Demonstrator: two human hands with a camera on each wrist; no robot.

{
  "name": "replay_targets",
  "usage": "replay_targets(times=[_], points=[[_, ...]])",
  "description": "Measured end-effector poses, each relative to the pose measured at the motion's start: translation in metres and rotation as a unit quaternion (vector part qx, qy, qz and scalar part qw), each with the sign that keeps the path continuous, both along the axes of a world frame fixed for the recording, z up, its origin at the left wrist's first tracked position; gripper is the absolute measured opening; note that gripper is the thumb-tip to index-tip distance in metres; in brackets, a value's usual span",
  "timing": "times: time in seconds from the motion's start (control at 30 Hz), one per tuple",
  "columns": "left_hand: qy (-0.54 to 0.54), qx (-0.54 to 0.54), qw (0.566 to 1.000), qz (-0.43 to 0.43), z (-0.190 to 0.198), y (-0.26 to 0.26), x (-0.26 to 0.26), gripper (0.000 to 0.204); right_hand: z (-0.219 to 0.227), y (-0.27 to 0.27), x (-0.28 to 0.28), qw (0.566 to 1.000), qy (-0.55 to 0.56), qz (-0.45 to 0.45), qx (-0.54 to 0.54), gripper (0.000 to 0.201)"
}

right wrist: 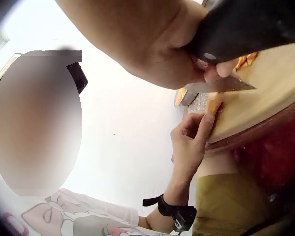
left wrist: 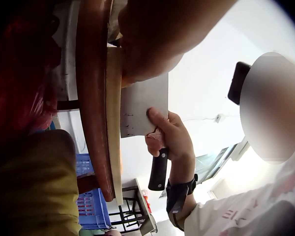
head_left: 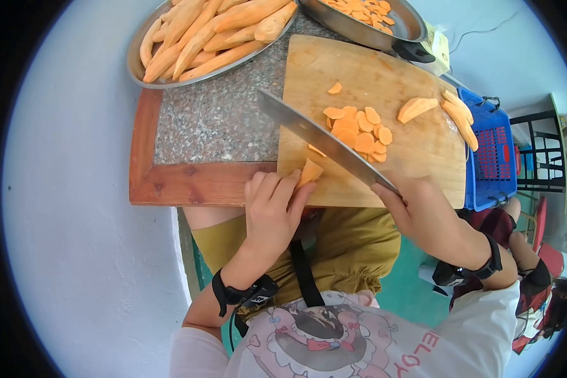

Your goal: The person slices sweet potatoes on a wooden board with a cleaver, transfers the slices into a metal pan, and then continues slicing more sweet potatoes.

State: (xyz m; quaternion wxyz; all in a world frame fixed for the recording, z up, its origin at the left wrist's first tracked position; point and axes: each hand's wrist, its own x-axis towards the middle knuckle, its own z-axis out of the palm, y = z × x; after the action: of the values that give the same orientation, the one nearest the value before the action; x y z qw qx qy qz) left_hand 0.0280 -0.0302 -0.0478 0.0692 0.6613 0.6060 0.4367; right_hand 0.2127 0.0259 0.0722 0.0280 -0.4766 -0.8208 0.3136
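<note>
My left hand (head_left: 269, 211) pinches a short piece of peeled sweet potato (head_left: 310, 171) between thumb and fingers, near the front left corner of the wooden cutting board (head_left: 416, 157). My right hand (head_left: 427, 205) grips a cleaver (head_left: 324, 137) by its black handle (left wrist: 159, 169), its thumb against the side of the wide blade. The blade slants across the board, between the held piece and a heap of thin orange slices (head_left: 359, 133). In the right wrist view, the held piece (right wrist: 214, 104) stands close by the blade's edge.
A metal tray (head_left: 135, 70) of peeled sweet potatoes stands back left; a metal pan (head_left: 353, 38) with slices is behind the board. Cut chunks (head_left: 417, 109) lie at the board's right. Past that edge is a blue basket (head_left: 492, 157). Another person (head_left: 535, 277) sits at right.
</note>
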Motion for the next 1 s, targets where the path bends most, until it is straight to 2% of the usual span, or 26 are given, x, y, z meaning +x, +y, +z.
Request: replay_targets(times=[0.43,0.77,0.87,1.0], points=[[0.009,0.002,1.000,-0.013,-0.004,-0.001,0.002,0.019,0.004,-0.015,0.007,0.999,-0.018,0.019,-0.035,0.011],[0.021,0.014,1.000,-0.011,-0.004,0.000,0.001,0.019,0.001,-0.019,0.006,0.999,-0.018,0.035,0.000,0.013],[0.016,0.016,1.000,-0.014,-0.004,0.001,0.001,0.019,0.007,-0.019,0.003,0.997,-0.059,0.029,-0.029,0.015],[0.019,0.016,1.000,-0.017,-0.005,0.001,0.001,0.020,0.008,-0.019,0.004,0.999,-0.025,0.020,-0.020,0.016]])
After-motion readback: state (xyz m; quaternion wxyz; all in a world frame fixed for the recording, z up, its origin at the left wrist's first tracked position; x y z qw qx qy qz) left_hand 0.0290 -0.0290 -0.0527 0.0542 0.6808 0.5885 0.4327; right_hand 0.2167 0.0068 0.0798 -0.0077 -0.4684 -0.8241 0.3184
